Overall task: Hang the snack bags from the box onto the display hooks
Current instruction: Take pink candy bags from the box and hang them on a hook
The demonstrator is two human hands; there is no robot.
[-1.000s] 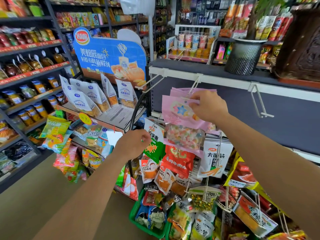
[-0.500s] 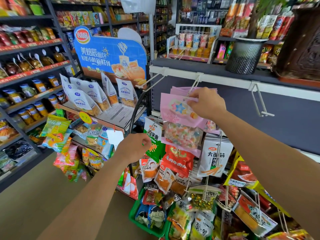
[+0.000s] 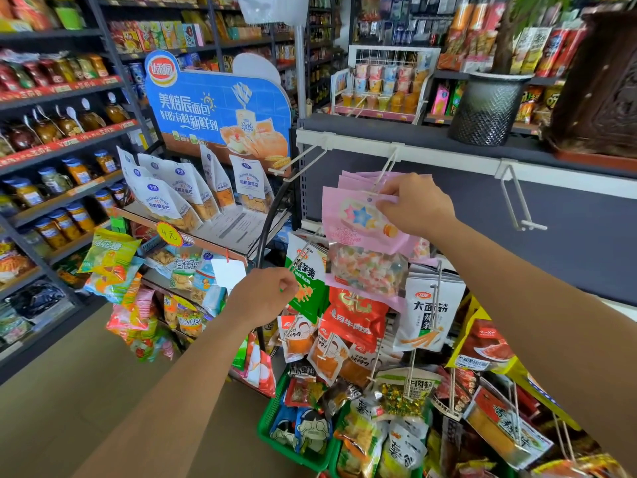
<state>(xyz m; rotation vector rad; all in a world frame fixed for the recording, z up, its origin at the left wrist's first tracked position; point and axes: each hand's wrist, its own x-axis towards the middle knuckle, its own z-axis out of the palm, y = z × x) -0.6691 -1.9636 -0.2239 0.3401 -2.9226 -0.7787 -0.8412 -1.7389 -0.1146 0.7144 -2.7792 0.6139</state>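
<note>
while right hand (image 3: 417, 205) pinches pink bag (image 3: 358, 232) top edge at hook (image 3: 387, 169), left hand (image 3: 262, 294) curled, hold unclear.

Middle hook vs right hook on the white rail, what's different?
The middle hook carries pink bags; the right hook is bare. The right hand pinches the pink bags at the middle hook; nothing touches the right hook. Shared: both are white wire hooks on the same white rail.
</note>
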